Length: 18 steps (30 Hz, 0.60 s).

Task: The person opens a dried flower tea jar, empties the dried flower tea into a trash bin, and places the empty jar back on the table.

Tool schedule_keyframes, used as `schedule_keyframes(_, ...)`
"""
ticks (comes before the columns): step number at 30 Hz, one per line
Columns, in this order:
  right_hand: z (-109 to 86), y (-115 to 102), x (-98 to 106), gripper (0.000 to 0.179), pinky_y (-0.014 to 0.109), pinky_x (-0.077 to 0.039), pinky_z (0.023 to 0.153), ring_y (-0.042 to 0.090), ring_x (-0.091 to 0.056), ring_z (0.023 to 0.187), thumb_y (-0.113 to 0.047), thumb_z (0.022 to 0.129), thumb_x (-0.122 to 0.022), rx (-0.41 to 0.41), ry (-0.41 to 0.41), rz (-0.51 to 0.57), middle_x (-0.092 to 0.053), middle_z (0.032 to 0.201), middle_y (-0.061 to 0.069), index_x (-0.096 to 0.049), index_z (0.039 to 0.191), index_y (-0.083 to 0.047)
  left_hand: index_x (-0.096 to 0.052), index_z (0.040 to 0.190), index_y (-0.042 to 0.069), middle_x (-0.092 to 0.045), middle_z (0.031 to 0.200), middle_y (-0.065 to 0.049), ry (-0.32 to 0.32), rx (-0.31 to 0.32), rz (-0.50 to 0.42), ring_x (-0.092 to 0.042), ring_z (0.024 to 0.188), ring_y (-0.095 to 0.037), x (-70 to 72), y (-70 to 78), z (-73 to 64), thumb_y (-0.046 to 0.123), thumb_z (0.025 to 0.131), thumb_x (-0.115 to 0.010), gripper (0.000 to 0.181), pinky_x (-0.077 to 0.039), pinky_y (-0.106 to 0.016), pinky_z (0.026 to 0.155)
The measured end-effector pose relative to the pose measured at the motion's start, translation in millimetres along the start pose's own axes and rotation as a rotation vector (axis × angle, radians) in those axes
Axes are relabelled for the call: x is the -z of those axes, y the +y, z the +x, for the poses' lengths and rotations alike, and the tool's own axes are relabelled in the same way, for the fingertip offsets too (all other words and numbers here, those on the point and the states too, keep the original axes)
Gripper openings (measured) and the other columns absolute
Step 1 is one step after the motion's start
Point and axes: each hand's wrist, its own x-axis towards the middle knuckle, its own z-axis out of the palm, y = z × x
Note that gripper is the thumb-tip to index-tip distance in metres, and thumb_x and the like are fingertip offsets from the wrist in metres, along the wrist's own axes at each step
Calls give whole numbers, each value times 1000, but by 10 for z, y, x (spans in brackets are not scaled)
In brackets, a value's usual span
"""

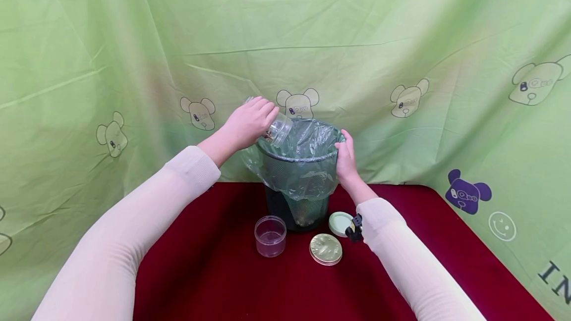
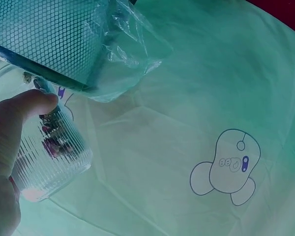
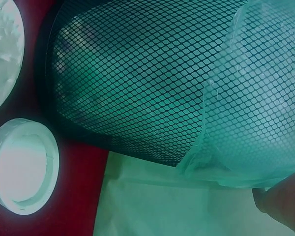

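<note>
My left hand (image 1: 252, 122) grips a clear ribbed jar (image 2: 54, 147), tipped so its mouth (image 1: 282, 132) points over the rim of a black mesh bin (image 1: 296, 207). Dark reddish and brown bits (image 2: 54, 137) lie along the inside of the jar. A thin, see-through green plastic bag (image 1: 308, 182) lines the bin and is folded down over its outside. On the far right of the rim, my right hand (image 1: 347, 159) holds the bin's edge and the bag, thumb and fingers on either side. Some pale contents show through the mesh at the bottom.
In front of the bin stands an open clear plastic tub (image 1: 270, 241). To its right lie a gold-coloured round lid (image 1: 325, 248) and a white lid (image 1: 340, 223). Dark red cloth (image 1: 232, 281) covers the table, with a green printed curtain (image 1: 348, 38) behind it.
</note>
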Motion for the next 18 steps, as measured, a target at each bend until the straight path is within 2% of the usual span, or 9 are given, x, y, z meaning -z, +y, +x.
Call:
schedule_keyframes(5, -103, -147, -40, 61, 38, -19, 113, 37, -25, 137, -8, 92, -31, 4, -4, -14, -22, 152, 26, -16, 150, 4, -58, 113, -9, -60, 107, -20, 41, -21, 34, -55, 102, -34, -13, -3, 12, -13, 81, -52, 33, -40, -41, 102)
schedule_keyframes(8, -127, -172, -45, 60, 38, -19, 113, 37, -25, 137, -9, 93, -31, 5, -3, -27, -22, 153, 26, -17, 150, 3, -57, 114, -9, -60, 107, -20, 38, -27, 42, -55, 102, -34, -14, -4, 19, -13, 82, -51, 33, -40, -41, 101)
schedule_keyframes(14, -104, -143, -38, 61, 39, -19, 113, 37, -26, 137, -6, 92, -30, 7, -2, -31, -23, 152, 25, -17, 150, 4, -56, 115, -9, -59, 109, -19, 24, -43, 39, -54, 104, -34, -27, 0, 23, -15, 79, -50, 37, -40, -42, 102)
schedule_keyframes(18, -7, -5, -6, 61, 39, -19, 113, 35, -27, 137, -7, 92, -30, 10, 3, -7, -24, 153, 23, -17, 151, 2, -57, 112, -8, -60, 107, -18, 36, -56, 62, -54, 103, -34, -31, 1, 39, -15, 80, -49, 33, -40, -42, 101)
